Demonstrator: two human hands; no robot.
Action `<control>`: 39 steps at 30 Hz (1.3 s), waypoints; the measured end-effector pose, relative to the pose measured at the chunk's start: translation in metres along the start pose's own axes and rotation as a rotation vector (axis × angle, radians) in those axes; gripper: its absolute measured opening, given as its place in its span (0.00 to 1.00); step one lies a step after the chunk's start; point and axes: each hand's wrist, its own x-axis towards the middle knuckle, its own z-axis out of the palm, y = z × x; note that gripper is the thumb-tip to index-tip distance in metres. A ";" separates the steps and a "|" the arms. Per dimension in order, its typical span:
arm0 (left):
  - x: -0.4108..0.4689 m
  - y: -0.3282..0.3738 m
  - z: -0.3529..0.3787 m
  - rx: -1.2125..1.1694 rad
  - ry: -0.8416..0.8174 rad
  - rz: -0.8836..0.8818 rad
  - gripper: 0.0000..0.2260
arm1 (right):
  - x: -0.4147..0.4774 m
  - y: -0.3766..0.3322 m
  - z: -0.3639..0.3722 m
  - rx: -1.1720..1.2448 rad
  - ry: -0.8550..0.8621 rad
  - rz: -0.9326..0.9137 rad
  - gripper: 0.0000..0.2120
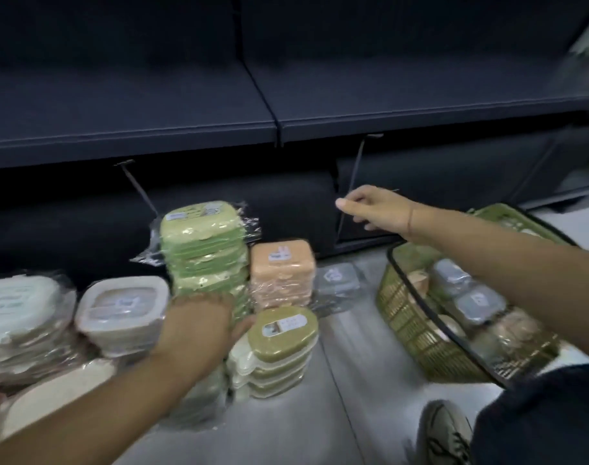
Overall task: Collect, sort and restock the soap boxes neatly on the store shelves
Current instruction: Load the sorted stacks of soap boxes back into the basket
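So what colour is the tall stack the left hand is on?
Light green stack, under the left hand; head view.

Left hand on green soap stack

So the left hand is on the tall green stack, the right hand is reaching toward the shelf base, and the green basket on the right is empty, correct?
Not quite. The head view shows the green basket is not empty: it holds several wrapped soap boxes. The rest stands: the left hand is on the tall green stack, and the right hand reaches toward the shelf base.
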 end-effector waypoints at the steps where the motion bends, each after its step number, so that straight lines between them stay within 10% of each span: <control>1: 0.007 0.025 -0.004 -0.074 0.026 0.055 0.35 | -0.006 0.018 -0.026 -0.052 -0.044 0.033 0.13; 11: 0.153 0.277 -0.035 -0.518 -0.083 0.399 0.26 | -0.034 0.280 -0.175 0.017 0.262 0.509 0.25; 17: 0.251 0.374 0.009 -0.718 -0.379 0.042 0.33 | 0.006 0.358 -0.145 -0.038 0.202 0.506 0.26; 22: 0.292 0.400 0.059 -0.645 -0.447 -0.296 0.35 | 0.061 0.392 -0.125 -0.007 0.202 0.563 0.40; 33: 0.291 0.403 0.075 -0.567 -0.485 -0.281 0.29 | 0.095 0.435 -0.104 -0.069 0.153 0.612 0.53; 39: 0.290 0.399 0.078 -0.814 -0.920 -0.322 0.39 | 0.095 0.432 -0.108 -0.073 0.104 0.644 0.56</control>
